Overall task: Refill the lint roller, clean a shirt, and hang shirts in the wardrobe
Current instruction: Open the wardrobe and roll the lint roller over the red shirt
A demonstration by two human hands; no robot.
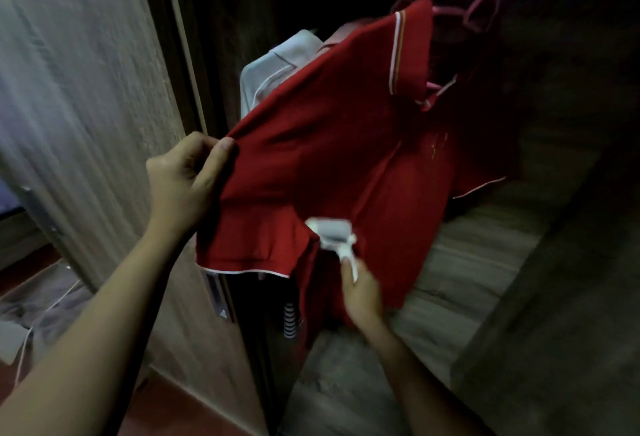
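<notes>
Surroundings: the wardrobe door [86,89], pale wood grain, fills the upper left of the frame. A metal fitting [218,292] sits on its edge at lower centre. The wardrobe floor [467,255] runs across the lower right, and the interior behind it is dark. A pale shirt [277,68] hangs just behind the red shirt [329,144], partly hidden by it. A striped garment [291,321] shows below the red sleeve hem. Grey cloth with a white cable [45,300] lies at lower left.

Task items: the red shirt hangs tilted on a pink hanger [481,13] at upper right, with its collar edged in white. The left hand [188,179] pinches the shirt's shoulder seam between thumb and curled fingers. The right hand [360,293], blurred, has its fingers closed round the white handle of the lint roller [334,233]. The roller head lies against the shirt front at centre frame.

Markings: a small gold emblem [440,148] is on the chest. It is too blurred to read.
</notes>
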